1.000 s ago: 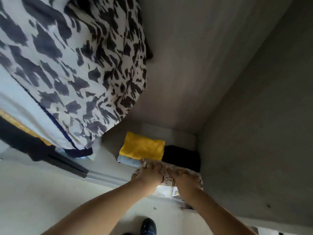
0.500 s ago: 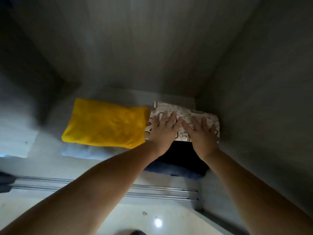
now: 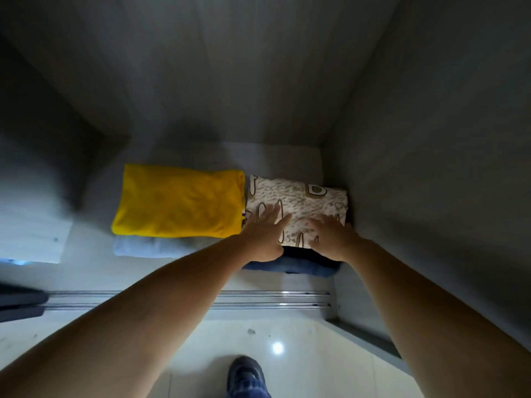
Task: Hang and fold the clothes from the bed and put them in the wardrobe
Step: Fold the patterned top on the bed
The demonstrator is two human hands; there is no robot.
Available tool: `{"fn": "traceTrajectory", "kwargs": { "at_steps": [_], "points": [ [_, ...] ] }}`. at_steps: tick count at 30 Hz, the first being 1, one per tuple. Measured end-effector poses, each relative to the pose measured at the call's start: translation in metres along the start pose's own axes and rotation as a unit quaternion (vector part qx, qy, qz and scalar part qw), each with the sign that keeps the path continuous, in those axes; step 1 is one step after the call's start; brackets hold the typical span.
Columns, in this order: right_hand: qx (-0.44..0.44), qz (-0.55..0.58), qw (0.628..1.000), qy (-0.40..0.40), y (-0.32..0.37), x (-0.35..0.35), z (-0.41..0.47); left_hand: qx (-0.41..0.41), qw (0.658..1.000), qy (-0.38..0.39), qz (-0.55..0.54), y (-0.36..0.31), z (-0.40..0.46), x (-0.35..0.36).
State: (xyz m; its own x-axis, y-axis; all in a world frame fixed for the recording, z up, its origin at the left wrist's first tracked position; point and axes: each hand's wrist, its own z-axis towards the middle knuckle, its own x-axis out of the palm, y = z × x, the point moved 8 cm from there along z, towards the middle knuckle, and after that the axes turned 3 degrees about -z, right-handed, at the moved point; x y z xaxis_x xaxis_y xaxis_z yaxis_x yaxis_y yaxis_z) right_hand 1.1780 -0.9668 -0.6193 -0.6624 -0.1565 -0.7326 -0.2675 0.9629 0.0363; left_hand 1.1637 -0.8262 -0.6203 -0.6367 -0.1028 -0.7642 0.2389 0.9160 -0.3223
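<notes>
Head view: left hand (image 3: 265,234) and right hand (image 3: 330,237), grip flat, press patterned garment (image 3: 298,202); right edge near wardrobe wall (image 3: 416,168).

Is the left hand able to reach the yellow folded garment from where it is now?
Probably yes. The left hand lies flat on the patterned garment, right beside the yellow folded garment. Nothing stands between them, and the yellow one lies uncovered on top of its pile.
</notes>
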Motion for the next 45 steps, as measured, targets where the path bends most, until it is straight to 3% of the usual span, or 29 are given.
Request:
{"fn": "traceTrajectory", "kwargs": {
  "at_steps": [6,12,18,24,32,37,40,45],
  "points": [
    [0.052,0.051,0.990,-0.118,0.008,-0.102,-0.123,-0.001,0.991,-0.132,-0.032,-0.046,-0.107,-0.115],
    [0.060,0.108,0.977,-0.173,0.048,-0.158,-0.252,0.038,0.995,-0.090,-0.007,-0.100,-0.213,-0.182],
    [0.120,0.191,0.958,-0.178,0.072,-0.163,-0.394,0.064,0.996,-0.051,0.029,-0.161,-0.326,-0.217],
    [0.235,0.259,0.922,-0.164,0.041,-0.109,-0.540,0.170,0.982,0.016,0.084,-0.272,-0.393,-0.194],
    [0.438,0.318,0.820,-0.187,-0.095,-0.035,-0.751,0.370,0.919,0.002,0.136,-0.526,-0.432,-0.173],
    [0.506,0.334,0.781,-0.150,-0.154,0.048,-0.862,0.445,0.874,0.049,0.189,-0.664,-0.457,-0.112],
    [0.550,0.368,0.733,-0.158,-0.188,0.106,-0.935,0.487,0.853,0.068,0.177,-0.746,-0.480,-0.073],
    [0.591,0.389,0.692,-0.145,-0.239,0.181,-1.036,0.522,0.831,0.106,0.162,-0.860,-0.517,-0.016]
  ]
}}
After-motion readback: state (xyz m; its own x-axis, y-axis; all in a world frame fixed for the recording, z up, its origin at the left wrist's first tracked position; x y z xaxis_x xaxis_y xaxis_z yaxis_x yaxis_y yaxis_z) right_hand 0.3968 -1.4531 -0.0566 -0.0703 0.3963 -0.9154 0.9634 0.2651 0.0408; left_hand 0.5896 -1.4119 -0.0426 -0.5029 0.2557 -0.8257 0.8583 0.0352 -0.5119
